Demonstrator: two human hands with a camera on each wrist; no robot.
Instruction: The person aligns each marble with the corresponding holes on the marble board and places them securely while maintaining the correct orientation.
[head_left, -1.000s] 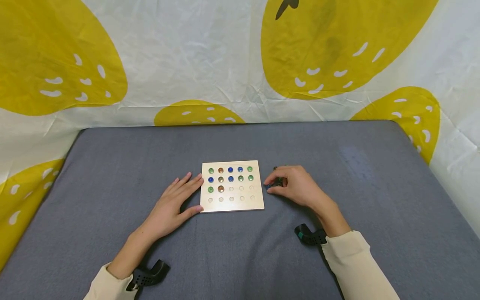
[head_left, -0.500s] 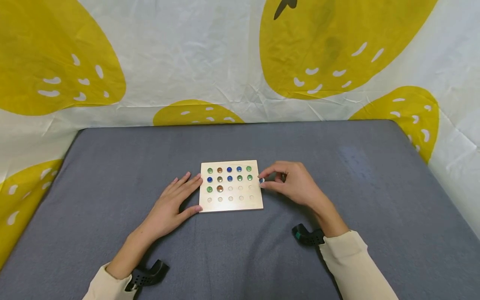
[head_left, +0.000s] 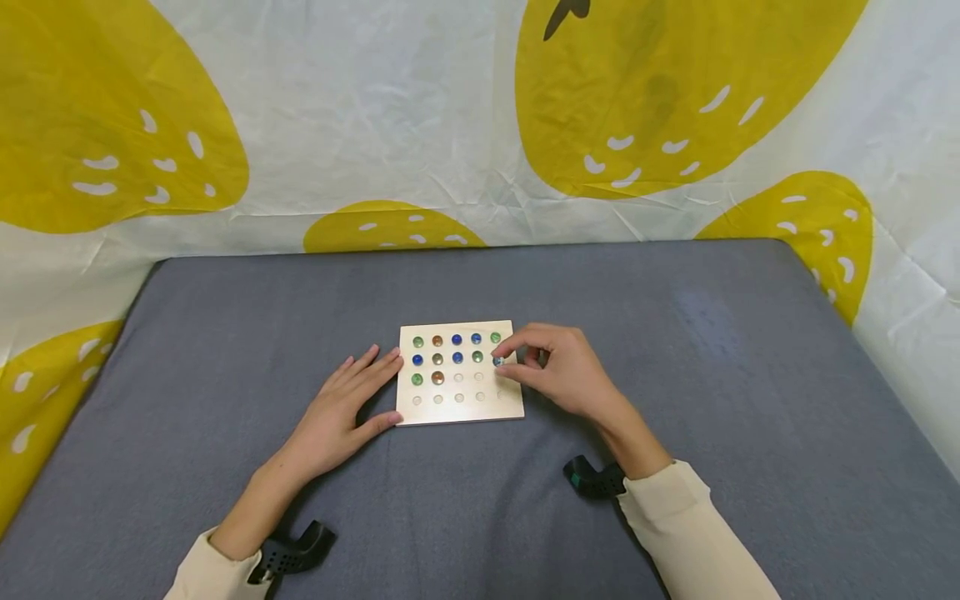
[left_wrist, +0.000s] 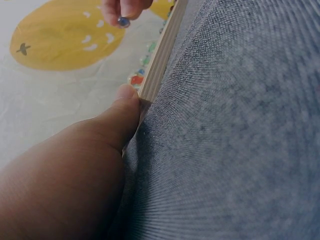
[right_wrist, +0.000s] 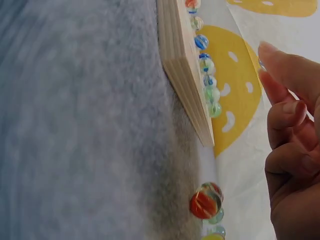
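At one board (head_left: 448, 412) (top row: five marbles (head_left: 457, 340)), left hand (head_left: 345, 408) lies spread; right hand (head_left: 559, 365) pinches one marble (left_wrist: 123, 22).

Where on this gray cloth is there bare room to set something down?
Between the board and the curtain; also left of the left hand. Crowded: around the board's right side, where the right hand pinches a blue marble and loose marbles lie beside the board.
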